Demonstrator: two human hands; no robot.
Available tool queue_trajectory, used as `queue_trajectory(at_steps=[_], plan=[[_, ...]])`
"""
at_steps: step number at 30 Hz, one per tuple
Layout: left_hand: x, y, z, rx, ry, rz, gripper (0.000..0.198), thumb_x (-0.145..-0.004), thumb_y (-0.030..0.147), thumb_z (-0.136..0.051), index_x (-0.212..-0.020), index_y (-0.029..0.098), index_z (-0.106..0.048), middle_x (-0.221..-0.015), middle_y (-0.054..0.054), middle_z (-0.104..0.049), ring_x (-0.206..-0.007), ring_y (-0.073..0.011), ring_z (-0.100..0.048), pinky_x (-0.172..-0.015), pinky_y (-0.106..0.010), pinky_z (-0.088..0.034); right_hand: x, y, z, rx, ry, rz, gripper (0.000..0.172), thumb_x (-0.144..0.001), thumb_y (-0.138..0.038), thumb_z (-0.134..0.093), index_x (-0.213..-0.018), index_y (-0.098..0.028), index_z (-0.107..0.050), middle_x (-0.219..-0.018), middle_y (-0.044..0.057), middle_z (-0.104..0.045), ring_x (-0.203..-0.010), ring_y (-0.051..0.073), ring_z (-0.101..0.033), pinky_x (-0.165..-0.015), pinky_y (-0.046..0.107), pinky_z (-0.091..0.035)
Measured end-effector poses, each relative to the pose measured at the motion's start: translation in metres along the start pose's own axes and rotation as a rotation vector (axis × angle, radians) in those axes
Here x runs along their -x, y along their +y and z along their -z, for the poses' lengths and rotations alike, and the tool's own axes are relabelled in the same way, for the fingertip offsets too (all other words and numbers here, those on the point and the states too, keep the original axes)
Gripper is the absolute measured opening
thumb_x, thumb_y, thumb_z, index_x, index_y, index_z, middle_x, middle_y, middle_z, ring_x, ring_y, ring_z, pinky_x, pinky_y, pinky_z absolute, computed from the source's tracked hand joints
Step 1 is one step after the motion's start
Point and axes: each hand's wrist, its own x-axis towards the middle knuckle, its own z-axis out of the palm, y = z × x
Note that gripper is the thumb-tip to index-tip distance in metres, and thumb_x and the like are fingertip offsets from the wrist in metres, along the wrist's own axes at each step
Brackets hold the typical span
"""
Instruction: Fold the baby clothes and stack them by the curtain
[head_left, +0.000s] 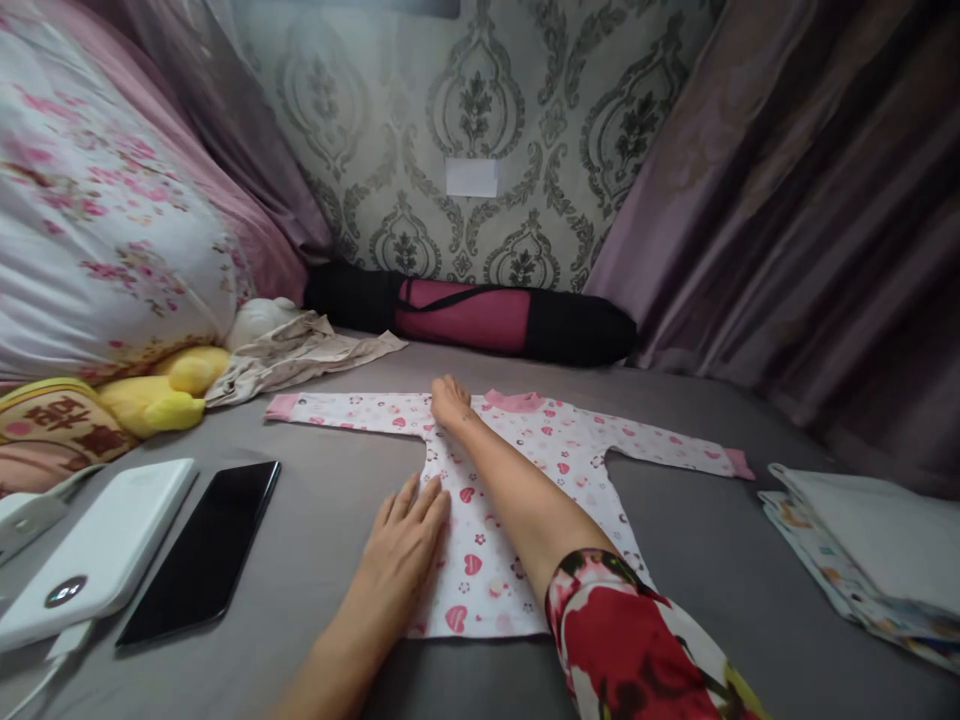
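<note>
A white long-sleeved child's shirt (551, 480) with pink hearts and small flowers is spread out in front of me, its pink collar away from me and both sleeves stretched sideways. My right hand (451, 402) reaches across it, fingers curled closed on the cloth at the left shoulder; the fingertips are partly hidden. Lower down, my left hand (409, 535) rests palm down with fingers extended over the shirt's left side edge. My right forearm covers part of the shirt's front.
On the left lie a black phone (202, 550), a white power bank (101, 550) with a cable, and yellow plush toys (161, 390). Folded clothes (870, 550) are stacked at the right. A black and maroon roll bag (465, 315) lies along the wall, near a crumpled beige cloth (289, 355).
</note>
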Motion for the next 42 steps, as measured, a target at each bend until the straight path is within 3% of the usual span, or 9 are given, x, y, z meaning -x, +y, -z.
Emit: queue_trajectory(at_steps=[3, 7, 13, 19, 27, 31, 34, 38, 42], plan=[[-0.001, 0.007, 0.001, -0.026, -0.091, 0.090, 0.051, -0.097, 0.032, -0.031, -0.146, 0.020, -0.041, -0.155, -0.006, -0.032, -0.143, -0.0314, -0.027, -0.113, -0.052, -0.030, -0.003, 0.000, 0.000, -0.016, 0.003, -0.005, 0.042, -0.088, -0.007, -0.036, -0.121, -0.017, -0.060, -0.130, 0.014, -0.055, -0.118, 0.025, -0.053, -0.095, 0.036, -0.044], [0.001, 0.015, 0.007, -0.056, -0.134, 0.129, 0.058, -0.098, 0.042, -0.027, -0.150, 0.017, -0.031, -0.157, -0.008, -0.022, -0.145, -0.0313, -0.022, -0.115, -0.055, -0.024, -0.005, 0.000, -0.008, -0.056, 0.108, -0.040, 0.046, -0.087, -0.003, -0.033, -0.125, -0.017, -0.056, -0.131, 0.015, -0.054, -0.117, 0.024, -0.053, -0.095, 0.037, -0.044], [0.003, 0.019, 0.009, -0.095, -0.187, 0.142, 0.062, -0.097, 0.045, -0.024, -0.150, 0.014, -0.030, -0.156, -0.008, -0.014, -0.146, -0.0328, -0.016, -0.115, -0.059, -0.021, -0.007, -0.002, -0.026, -0.074, 0.222, -0.045, 0.045, -0.092, -0.003, -0.025, -0.120, -0.013, -0.058, -0.124, 0.015, -0.056, -0.113, 0.023, -0.053, -0.093, 0.034, -0.044], [0.003, 0.019, 0.010, -0.120, -0.198, 0.143, 0.062, -0.097, 0.045, -0.025, -0.150, 0.014, -0.031, -0.156, -0.008, -0.014, -0.145, -0.0329, -0.016, -0.115, -0.059, -0.020, -0.010, -0.002, -0.034, -0.097, 0.320, -0.065, 0.041, -0.095, -0.007, -0.025, -0.119, -0.018, -0.057, -0.124, 0.013, -0.055, -0.107, 0.023, -0.054, -0.085, 0.032, -0.047], [0.002, 0.021, 0.014, -0.115, -0.206, 0.158, 0.062, -0.097, 0.045, -0.027, -0.151, 0.015, -0.027, -0.157, -0.008, -0.014, -0.146, -0.0321, -0.017, -0.115, -0.058, -0.020, -0.013, 0.005, -0.039, -0.060, 0.247, 0.028, 0.036, -0.097, -0.011, -0.032, -0.113, -0.016, -0.063, -0.117, 0.011, -0.062, -0.111, 0.022, -0.051, -0.093, 0.031, -0.041], [0.002, 0.021, 0.013, -0.075, -0.210, 0.171, 0.061, -0.098, 0.045, -0.026, -0.152, 0.016, -0.024, -0.158, -0.007, -0.014, -0.146, -0.0314, -0.015, -0.116, -0.058, -0.019, -0.016, 0.012, -0.026, -0.056, 0.127, 0.028, 0.037, -0.095, -0.011, -0.034, -0.118, -0.019, -0.063, -0.123, 0.010, -0.062, -0.115, 0.020, -0.053, -0.094, 0.028, -0.040], [0.002, 0.019, 0.011, -0.018, -0.176, 0.168, 0.062, -0.098, 0.048, -0.025, -0.152, 0.017, -0.026, -0.158, -0.007, -0.015, -0.147, -0.0312, -0.016, -0.116, -0.059, -0.019, -0.024, 0.014, -0.010, -0.062, 0.029, 0.034, 0.034, -0.094, -0.016, -0.040, -0.113, -0.021, -0.067, -0.116, 0.011, -0.067, -0.107, 0.022, -0.060, -0.088, 0.029, -0.043], [0.003, 0.016, 0.006, 0.050, -0.115, 0.156, 0.064, -0.098, 0.052, -0.020, -0.151, 0.017, -0.028, -0.158, -0.006, -0.019, -0.146, -0.0313, -0.018, -0.116, -0.060, -0.018, -0.034, 0.003, 0.005, -0.071, -0.023, 0.081, 0.033, -0.092, -0.019, -0.043, -0.113, -0.023, -0.069, -0.116, 0.009, -0.069, -0.108, 0.024, -0.062, -0.085, 0.029, -0.044], [0.004, 0.014, 0.001, 0.058, -0.074, 0.139, 0.063, -0.098, 0.052, -0.021, -0.150, 0.018, -0.031, -0.158, -0.008, -0.023, -0.146, -0.0324, -0.021, -0.115, -0.060, -0.020, -0.040, -0.015, 0.003, -0.079, -0.077, 0.110, 0.030, -0.088, -0.019, -0.051, -0.110, -0.024, -0.071, -0.117, 0.008, -0.069, -0.109, 0.024, -0.061, -0.084, 0.029, -0.045]])
